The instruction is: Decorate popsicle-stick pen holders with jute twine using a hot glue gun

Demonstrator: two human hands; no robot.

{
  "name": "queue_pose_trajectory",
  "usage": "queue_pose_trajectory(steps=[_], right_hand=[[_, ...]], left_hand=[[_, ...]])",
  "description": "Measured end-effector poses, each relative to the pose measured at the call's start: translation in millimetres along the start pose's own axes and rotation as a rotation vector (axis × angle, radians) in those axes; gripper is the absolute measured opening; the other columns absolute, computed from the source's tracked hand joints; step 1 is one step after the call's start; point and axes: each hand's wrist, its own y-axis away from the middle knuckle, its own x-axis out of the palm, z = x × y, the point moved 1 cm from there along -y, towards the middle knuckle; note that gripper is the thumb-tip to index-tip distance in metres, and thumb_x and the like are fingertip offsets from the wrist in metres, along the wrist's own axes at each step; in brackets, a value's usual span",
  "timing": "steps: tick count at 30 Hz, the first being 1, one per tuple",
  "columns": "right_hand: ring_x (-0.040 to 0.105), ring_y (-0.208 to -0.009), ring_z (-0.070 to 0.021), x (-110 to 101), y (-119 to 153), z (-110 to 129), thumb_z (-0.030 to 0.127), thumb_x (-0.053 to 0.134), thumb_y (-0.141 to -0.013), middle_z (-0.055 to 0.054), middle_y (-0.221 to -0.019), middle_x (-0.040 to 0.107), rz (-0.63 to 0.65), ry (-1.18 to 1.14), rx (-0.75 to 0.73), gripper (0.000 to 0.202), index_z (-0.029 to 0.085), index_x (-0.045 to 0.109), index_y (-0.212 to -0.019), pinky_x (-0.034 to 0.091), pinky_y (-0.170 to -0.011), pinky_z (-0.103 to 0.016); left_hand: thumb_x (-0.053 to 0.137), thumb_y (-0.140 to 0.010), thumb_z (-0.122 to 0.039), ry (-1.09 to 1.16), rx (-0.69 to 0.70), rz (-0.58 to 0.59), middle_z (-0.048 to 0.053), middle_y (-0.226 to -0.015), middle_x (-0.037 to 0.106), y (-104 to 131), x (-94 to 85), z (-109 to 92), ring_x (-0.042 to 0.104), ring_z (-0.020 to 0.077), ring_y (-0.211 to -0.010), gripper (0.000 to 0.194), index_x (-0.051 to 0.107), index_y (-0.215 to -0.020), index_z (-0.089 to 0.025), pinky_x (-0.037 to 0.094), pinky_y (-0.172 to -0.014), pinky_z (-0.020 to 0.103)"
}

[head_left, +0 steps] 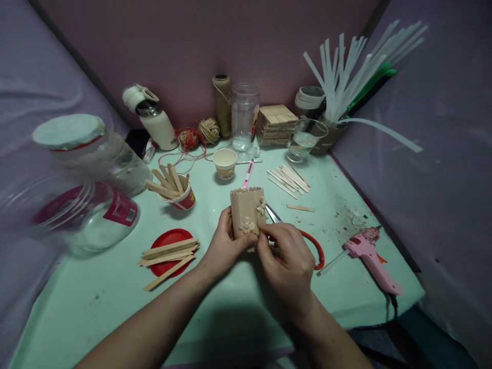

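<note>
My left hand (pixel 229 242) is wrapped round a small holder made of wooden craft sticks (pixel 242 204), held upright above the table. Two pale flower shapes decorate its side, a lower flower (pixel 246 225) and an upper flower (pixel 261 206) near the right edge. My right hand (pixel 286 256) is pinched against the holder's lower right side; whatever lies between its thumb and forefinger is hidden or too small to name. Behind the right hand lie scissors with red handles (pixel 320 256), partly covered. A pink craft knife (pixel 249 173) lies just beyond the holder.
A pink glue gun (pixel 374 259) lies at right, its cable over the table edge. Loose thin sticks (pixel 288 180) lie behind. At left are a paper cup of sticks (pixel 184 199), a red lid (pixel 163 241) bearing sticks, and large clear jars (pixel 115 159). Glue sticks (pixel 346 77) stand back right.
</note>
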Motion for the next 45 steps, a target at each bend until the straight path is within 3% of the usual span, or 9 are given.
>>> queue_pose_trajectory(steps=[15, 24, 37, 45], right_hand=[[0.061, -0.080, -0.0208, -2, 2, -1, 0.005, 0.064, -0.089, -0.008, -0.086, 0.069, -0.003, 0.091, -0.110, 0.017, 0.017, 0.068, -0.100, 0.052, -0.073, -0.036], [0.061, -0.071, -0.0148, -1, -6, -5, 0.009, 0.064, -0.088, -0.002, -0.079, 0.065, 0.017, -0.282, 0.216, 0.012, 0.021, 0.067, -0.084, 0.048, -0.059, -0.027], [0.060, -0.079, -0.0161, 0, -4, -9, 0.009, 0.061, -0.088, -0.003, -0.083, 0.062, 0.085, -0.244, 0.129, 0.013, 0.021, 0.062, -0.084, 0.049, -0.067, -0.029], [0.057, -0.078, -0.0172, 2, 1, -7, 0.009, 0.060, -0.089, -0.003, -0.082, 0.058, 0.097, -0.184, 0.097, 0.014, 0.022, 0.056, -0.084, 0.048, -0.067, -0.030]], left_hand=[[0.087, -0.067, -0.045, -0.002, -0.006, -0.015, 0.011, -0.128, 0.067, -1, -3.2, 6, 0.064, 0.0275, -0.117, 0.076, 0.046, -0.126, -0.022, 0.050, -0.101, 0.041], [0.089, -0.065, -0.043, -0.011, 0.010, -0.044, 0.010, -0.122, 0.067, -1, -2.6, 4, 0.065, 0.0278, -0.113, 0.075, 0.048, -0.123, -0.021, 0.052, -0.097, 0.040], [0.091, -0.062, -0.037, 0.016, 0.053, -0.019, 0.010, -0.131, 0.061, -2, -2.9, 4, 0.061, 0.0269, -0.122, 0.085, 0.040, -0.128, -0.026, 0.049, -0.104, 0.042], [0.081, -0.078, -0.035, 0.017, 0.089, 0.071, 0.007, -0.134, 0.061, 0, -11.1, 16, 0.060, 0.0233, -0.121, 0.070, 0.041, -0.136, -0.028, 0.047, -0.108, 0.041]])
